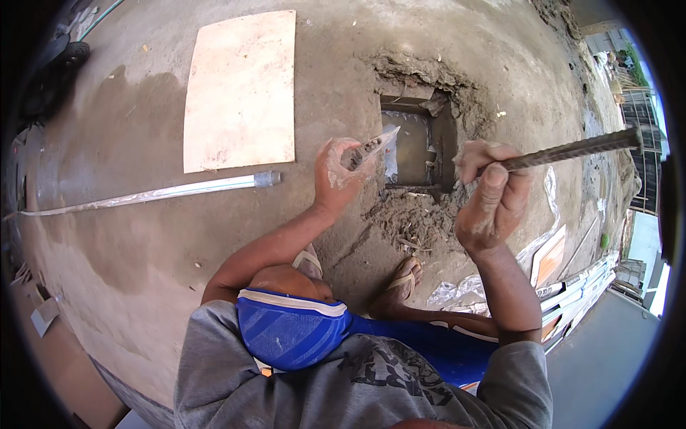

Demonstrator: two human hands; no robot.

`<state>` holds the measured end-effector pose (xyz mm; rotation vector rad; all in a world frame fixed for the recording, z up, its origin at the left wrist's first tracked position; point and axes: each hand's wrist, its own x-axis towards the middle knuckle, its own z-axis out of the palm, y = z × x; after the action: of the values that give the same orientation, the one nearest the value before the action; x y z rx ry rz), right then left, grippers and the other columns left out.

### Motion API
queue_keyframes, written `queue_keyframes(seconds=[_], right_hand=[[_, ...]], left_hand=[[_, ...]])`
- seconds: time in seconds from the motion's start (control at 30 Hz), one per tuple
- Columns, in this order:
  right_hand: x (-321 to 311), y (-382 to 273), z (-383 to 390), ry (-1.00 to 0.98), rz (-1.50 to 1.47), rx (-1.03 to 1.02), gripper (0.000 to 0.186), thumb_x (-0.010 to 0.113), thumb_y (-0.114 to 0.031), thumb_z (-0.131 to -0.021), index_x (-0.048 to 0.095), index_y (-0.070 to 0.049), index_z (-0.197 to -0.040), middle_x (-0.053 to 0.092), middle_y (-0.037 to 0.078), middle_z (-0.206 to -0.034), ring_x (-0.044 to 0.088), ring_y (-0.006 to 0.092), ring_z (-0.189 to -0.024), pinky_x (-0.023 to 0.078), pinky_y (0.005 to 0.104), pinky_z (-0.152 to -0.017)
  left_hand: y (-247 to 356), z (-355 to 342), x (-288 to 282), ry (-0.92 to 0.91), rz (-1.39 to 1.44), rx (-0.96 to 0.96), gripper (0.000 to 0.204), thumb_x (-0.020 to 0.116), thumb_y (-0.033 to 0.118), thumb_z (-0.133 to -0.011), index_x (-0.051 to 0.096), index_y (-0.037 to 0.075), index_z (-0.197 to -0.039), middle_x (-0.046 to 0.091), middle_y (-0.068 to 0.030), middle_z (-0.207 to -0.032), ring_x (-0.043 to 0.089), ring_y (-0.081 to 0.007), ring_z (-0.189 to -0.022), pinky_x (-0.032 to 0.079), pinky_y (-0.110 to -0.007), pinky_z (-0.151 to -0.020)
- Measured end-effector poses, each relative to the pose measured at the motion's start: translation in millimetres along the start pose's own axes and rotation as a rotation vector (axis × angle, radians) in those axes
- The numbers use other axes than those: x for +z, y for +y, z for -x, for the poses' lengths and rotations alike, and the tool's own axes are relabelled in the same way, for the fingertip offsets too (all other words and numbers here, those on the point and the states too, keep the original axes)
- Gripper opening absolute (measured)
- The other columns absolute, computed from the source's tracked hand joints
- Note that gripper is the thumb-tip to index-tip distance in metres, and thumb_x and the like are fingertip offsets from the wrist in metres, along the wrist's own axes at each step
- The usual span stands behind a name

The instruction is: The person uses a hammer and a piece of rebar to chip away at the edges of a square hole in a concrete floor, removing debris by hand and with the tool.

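Left hand: closed on short chisel-like tool at edge of square floor pit. Right hand: fist around ribbed steel bar, raised right of pit. Risk: a glancing bar blow likely strikes left fingers

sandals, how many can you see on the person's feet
2. One sandal is on the left foot, just below the left forearm. The other sandal is on the right foot, beside the loose dirt below the square hole. Both are partly hidden.
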<state>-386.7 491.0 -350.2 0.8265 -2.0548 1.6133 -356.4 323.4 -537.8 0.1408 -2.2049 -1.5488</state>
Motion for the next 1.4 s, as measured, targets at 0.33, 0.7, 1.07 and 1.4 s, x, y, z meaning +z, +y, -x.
queue_keyframes(seconds=[0.33,0.7,1.07,1.4], right_hand=[[-6,2,14,-0.136,0.237,0.299,0.020,0.051,-0.019,-0.103,0.055,0.000,-0.107,0.063,0.023,-0.079,0.061,0.0428,-0.072,0.049,0.0506,-0.067],[-5,7,26,-0.153,0.246,0.425,0.031,0.048,-0.027,-0.106,0.061,-0.003,-0.121,0.065,0.026,-0.094,0.064,0.0410,-0.083,0.051,0.0447,-0.074],[1,99,102,-0.334,0.570,0.825,0.055,0.052,-0.027,-0.102,0.034,-0.013,-0.151,0.066,0.027,-0.108,0.063,0.0477,-0.097,0.049,0.0538,-0.084],[74,102,223,-0.498,0.016,1.120,0.031,0.051,-0.023,-0.097,0.072,-0.009,-0.116,0.070,0.021,-0.109,0.066,0.0379,-0.103,0.051,0.0418,-0.092]], left_hand=[[-2,2,-2,-0.002,0.035,-0.026,0.039,0.085,0.015,-0.076,0.065,-0.001,-0.106,0.069,-0.0135,-0.103,0.066,-0.0219,-0.095,0.052,-0.033,-0.087],[5,4,-7,0.007,0.067,-0.079,0.038,0.084,0.013,-0.076,0.065,-0.002,-0.105,0.069,-0.0134,-0.102,0.066,-0.0233,-0.098,0.051,-0.034,-0.089],[-3,-3,-24,-0.004,0.483,-0.460,0.034,0.078,0.008,-0.086,0.060,-0.004,-0.112,0.070,-0.0110,-0.102,0.066,-0.0144,-0.094,0.052,-0.027,-0.080],[-57,58,-60,-0.035,0.894,-1.232,0.026,0.069,0.015,-0.093,0.064,0.004,-0.116,0.070,-0.0079,-0.116,0.067,-0.0227,-0.107,0.055,-0.042,-0.096]])
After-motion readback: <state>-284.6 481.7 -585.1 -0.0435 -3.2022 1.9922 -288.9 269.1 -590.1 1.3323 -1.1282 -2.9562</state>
